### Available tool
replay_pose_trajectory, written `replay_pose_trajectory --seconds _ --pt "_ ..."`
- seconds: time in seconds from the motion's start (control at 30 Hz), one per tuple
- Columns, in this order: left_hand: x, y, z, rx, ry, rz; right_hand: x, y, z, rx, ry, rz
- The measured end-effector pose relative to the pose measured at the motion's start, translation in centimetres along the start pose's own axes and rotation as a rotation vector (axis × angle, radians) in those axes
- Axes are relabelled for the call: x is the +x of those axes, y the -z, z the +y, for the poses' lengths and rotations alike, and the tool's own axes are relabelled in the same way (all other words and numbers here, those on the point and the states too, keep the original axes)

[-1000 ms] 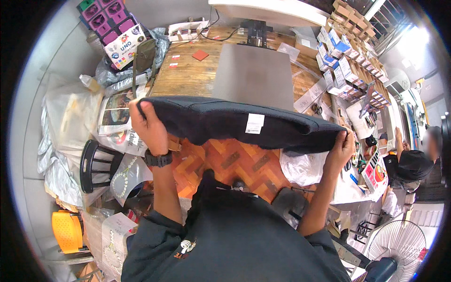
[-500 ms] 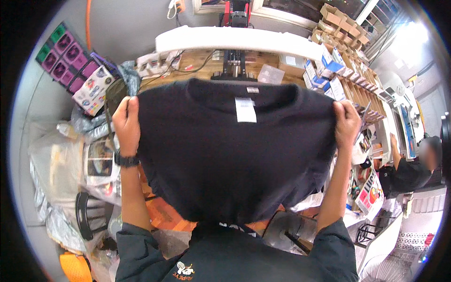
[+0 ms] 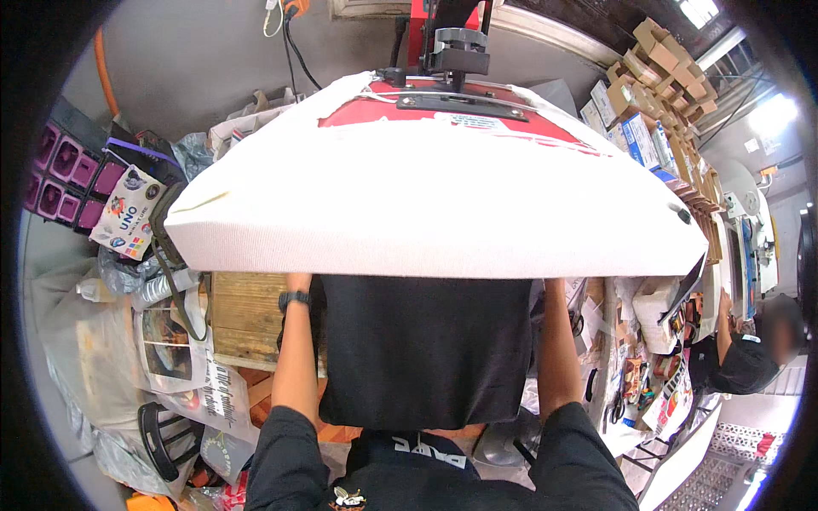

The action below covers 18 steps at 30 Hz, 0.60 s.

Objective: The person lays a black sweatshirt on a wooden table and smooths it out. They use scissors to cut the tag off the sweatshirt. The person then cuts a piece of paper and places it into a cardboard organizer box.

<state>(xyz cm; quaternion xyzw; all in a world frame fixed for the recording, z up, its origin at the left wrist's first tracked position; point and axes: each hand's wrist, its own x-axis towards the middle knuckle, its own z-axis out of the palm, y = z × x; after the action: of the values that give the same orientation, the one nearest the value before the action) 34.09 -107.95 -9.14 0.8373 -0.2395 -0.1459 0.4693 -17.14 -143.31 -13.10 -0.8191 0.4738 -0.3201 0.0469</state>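
The black T-shirt [image 3: 426, 349] hangs toward me from beneath the wide, white-covered upper plate [image 3: 434, 204] of a heat press. Its far part is hidden under that plate. At the shirt's left side, only the back of my left hand [image 3: 298, 280] shows, above a dark wristwatch [image 3: 294, 298]; its fingers are out of sight under the plate. My right forearm [image 3: 558, 341] runs along the shirt's other side, and the plate's front edge covers nearly all of my right hand [image 3: 554, 284]. Whether either hand grips the cloth is hidden.
The press's red top [image 3: 358, 112] and black adjusting knob [image 3: 461, 51] rise behind the plate. Stacked cardboard boxes [image 3: 673, 64] line the back right. A wooden tabletop [image 3: 243, 315] shows at left, beside plastic-wrapped goods [image 3: 85, 341]. Another person [image 3: 737, 362] works far right.
Both hands have moved forward and inward, taking the shirt from spread in the air to partly under the press plate. The plate now looks much closer.
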Motion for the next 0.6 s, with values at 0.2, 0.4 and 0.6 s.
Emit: replay_pose_trajectory --seconds 0.2,0.4,0.6 --pt "-18.6 12.2 -2.3 -0.467 0.452 -0.27 -13.7 16.0 -15.7 0.422 -0.739 -0.361" --pt "-33.5 13.5 0.1 -0.722 0.736 -0.113 -27.8 24.1 -21.0 0.659 -1.084 -0.452" --pt "-36.1 14.3 -2.6 -0.544 0.467 0.121 -26.4 25.8 -23.5 0.427 -0.647 -0.313"
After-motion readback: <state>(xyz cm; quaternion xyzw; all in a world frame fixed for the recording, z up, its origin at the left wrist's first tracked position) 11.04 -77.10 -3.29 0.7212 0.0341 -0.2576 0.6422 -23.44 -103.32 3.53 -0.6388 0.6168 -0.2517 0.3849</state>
